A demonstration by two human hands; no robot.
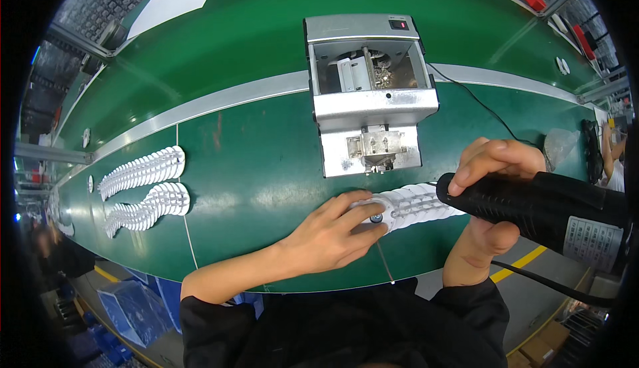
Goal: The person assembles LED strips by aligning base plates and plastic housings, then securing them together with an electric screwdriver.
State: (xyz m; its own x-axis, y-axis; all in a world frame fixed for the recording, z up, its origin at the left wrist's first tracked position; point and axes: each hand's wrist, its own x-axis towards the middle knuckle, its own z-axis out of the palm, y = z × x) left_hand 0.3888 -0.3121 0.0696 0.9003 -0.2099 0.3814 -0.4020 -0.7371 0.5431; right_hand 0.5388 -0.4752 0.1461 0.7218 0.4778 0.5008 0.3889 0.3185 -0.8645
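Observation:
My left hand point(339, 229) rests on the table's near side, its fingers curled around a white round plastic part point(377, 207) with a dark metal piece at its middle. This part lies at the left end of a row of overlapping white plastic parts point(423, 203). Over the row's right end, my right hand point(496, 168) grips a black electric screwdriver point(526, 205) that lies nearly level, pointing left. A cable point(552, 287) trails below the tool. Its tip is hard to make out.
A silver screw feeder point(366, 105) with loose screws inside stands beyond my hands. Two rows of stacked white parts, one straighter point(143, 172) and one curved point(150, 208), lie at the left. Blue bins point(136, 308) are below the table edge. A clear plastic bag point(561, 147) lies right.

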